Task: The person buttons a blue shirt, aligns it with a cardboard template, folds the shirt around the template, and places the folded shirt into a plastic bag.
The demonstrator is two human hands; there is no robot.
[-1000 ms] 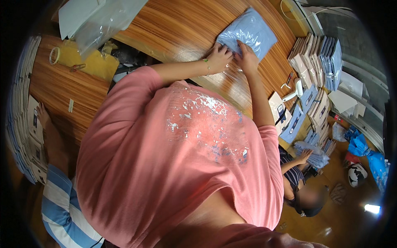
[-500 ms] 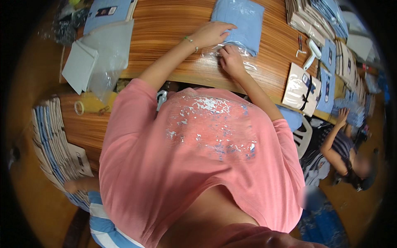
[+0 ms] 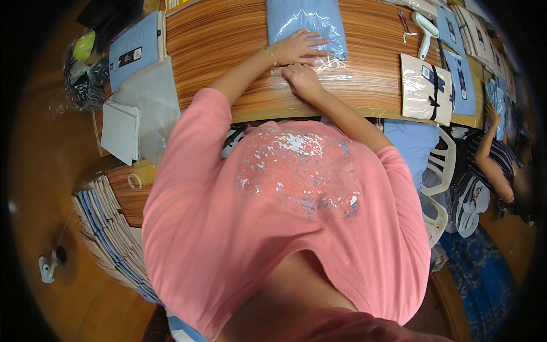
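A folded light blue garment in a clear plastic bag lies flat on the wooden table in front of me. My left hand rests on the bag's near part, its fingers spread over the shiny plastic. Just nearer to me, my right hand has its fingers curled down at the bag's clear loose end. The fingertips of that hand are partly hidden, though they seem to grip the plastic edge.
To the left lie clear plastic sleeves, white cards and a blue packed garment. On the right are a beige packed garment with a black ribbon and a white-handled roller. Another person handles blue packages farther right.
My left hand has flattened, its fingers spreading on the bag. My right hand has slid left along the loose plastic end, close to the left hand. The whole view has shifted.
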